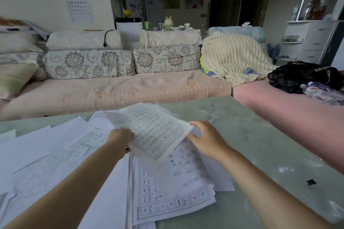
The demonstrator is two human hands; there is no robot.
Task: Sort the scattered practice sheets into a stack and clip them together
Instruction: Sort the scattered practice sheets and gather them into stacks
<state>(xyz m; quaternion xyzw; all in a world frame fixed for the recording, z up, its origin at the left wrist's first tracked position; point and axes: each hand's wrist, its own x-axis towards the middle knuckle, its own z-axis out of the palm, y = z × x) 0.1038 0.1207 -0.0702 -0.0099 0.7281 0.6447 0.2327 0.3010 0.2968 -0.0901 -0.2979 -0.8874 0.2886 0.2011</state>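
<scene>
Above the pale table (260, 135), the left hand (121, 141) grips the near-left edge of one printed sheet (154, 130), its fingers curled round the paper and holding it tilted clear of the rest. Just beside the sheet's right corner the right hand (206, 141) rests with fingers relaxed and loosely spread, holding nothing. Under both hands more practice sheets (55, 154) lie scattered and overlapping, spread leftward across the table. Well apart on the right sits a small black object (311, 182).
</scene>
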